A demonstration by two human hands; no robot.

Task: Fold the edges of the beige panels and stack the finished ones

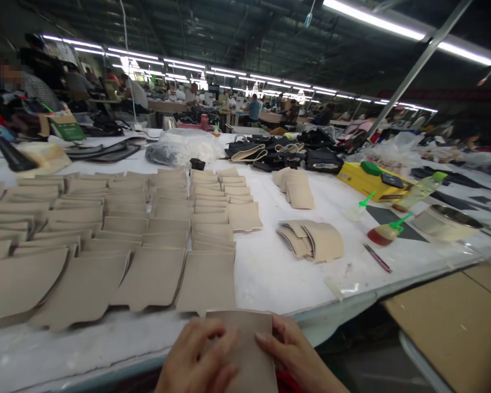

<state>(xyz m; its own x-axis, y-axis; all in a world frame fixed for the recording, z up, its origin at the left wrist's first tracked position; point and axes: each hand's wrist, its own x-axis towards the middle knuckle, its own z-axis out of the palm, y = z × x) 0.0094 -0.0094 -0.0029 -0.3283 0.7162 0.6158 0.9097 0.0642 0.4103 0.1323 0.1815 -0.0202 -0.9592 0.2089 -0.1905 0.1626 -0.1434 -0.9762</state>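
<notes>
A beige leather-like panel is held upright at the table's front edge, its top edge slightly curved. My right hand grips its right side, thumb on the near face and the other fingers behind. My left hand is at the panel's left side, with its fingers across the near face. Those fingers are smeared by motion, so their hold is unclear. Just beyond, rows of similar overlapping beige panels cover the left of the white table.
Small piles of beige pieces lie right of the rows. Farther right are a squeeze bottle of reddish liquid, a pen-like tool and a yellow box. Black bags and clear plastic lie behind. Several people work in the background.
</notes>
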